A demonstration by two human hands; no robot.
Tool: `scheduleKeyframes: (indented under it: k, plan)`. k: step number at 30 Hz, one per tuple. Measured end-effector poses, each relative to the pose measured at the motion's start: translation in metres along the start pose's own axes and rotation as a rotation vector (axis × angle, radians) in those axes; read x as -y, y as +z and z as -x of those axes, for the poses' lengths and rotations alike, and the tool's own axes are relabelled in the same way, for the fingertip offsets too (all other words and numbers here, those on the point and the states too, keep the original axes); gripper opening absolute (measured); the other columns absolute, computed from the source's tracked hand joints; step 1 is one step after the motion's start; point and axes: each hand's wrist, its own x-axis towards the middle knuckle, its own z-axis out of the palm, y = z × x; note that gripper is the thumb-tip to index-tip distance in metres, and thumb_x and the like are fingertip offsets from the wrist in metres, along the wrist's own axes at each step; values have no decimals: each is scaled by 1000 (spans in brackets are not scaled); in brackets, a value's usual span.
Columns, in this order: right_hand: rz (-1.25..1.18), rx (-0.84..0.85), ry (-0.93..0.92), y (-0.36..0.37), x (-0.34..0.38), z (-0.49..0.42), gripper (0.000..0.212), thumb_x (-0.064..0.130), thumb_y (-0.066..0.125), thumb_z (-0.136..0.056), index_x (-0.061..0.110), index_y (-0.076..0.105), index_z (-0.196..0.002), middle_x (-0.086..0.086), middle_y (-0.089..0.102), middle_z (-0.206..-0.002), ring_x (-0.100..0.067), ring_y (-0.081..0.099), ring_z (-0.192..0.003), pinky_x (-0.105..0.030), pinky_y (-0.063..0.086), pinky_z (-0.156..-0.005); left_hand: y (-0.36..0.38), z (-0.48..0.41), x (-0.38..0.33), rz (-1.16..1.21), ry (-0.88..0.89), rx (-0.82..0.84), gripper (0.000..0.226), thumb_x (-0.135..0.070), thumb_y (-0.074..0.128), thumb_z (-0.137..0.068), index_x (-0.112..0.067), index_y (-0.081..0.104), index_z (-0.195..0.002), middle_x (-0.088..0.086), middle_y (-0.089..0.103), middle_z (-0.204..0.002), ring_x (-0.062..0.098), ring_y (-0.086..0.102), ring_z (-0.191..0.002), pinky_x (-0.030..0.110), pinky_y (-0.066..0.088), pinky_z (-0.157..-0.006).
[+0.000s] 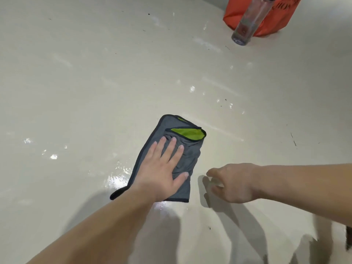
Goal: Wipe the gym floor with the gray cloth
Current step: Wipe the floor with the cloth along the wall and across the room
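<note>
The gray cloth [187,159] lies flat on the pale gym floor [85,82], a bright green corner folded up at its far end. My left hand [162,166] presses down on it with straight, spread fingers. My right hand [231,182] rests on the floor just right of the cloth, apart from it, fingers loosely curled and holding nothing. Wet, shiny streaks show on the floor around the cloth, brightest at its near-left edge.
A clear plastic bottle [251,20] stands on the floor at the far right, in front of an orange bag [274,18]. Small dark specks dot the floor. Shadows fall across the near floor below my arms.
</note>
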Motion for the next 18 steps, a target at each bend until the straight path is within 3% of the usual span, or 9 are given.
scheduleKeyframes:
  k: [3, 6, 8, 13, 18]
  plan:
    - [-49, -78, -17, 4, 19, -1, 43, 49, 36, -101, 25, 44, -136, 0, 63, -125, -30, 61, -111, -41, 51, -93, -3, 15, 22, 36, -263, -12, 85, -73, 9, -95, -23, -6, -163, 10, -15, -170, 34, -18, -155, 51, -4, -125]
    - [-116, -211, -68, 3, 37, -20, 40, 47, 35, -101, 22, 47, -130, 0, 65, -120, -29, 61, -109, -37, 49, -86, 1, 39, 21, 70, -512, -79, 84, -69, 13, -96, -19, 6, -163, 15, -2, -170, 40, -5, -155, 55, 4, -125]
    - [-148, -265, -108, 6, 43, -27, 37, 47, 34, -102, 21, 52, -123, -1, 65, -118, -28, 61, -107, -36, 47, -83, 7, 49, 5, 80, -584, -107, 83, -67, 17, -97, -15, 14, -163, 17, 6, -170, 43, 2, -155, 57, 9, -124]
    - [-7, -177, -174, 30, 10, -2, 36, 45, 33, -103, 23, 58, -117, 1, 66, -113, -26, 62, -100, -36, 50, -84, 14, 53, -39, 72, -553, -83, 84, -64, 26, -99, -7, 22, -160, 24, 14, -167, 51, 9, -151, 62, 12, -122]
    - [-131, -40, -55, 62, -52, 29, 40, 52, 41, -101, 27, 49, -132, 5, 63, -116, -24, 61, -106, -36, 50, -94, 19, 29, -112, 121, -337, -27, 86, -64, 27, -99, -8, 13, -161, 23, 2, -168, 51, -2, -152, 62, 6, -122]
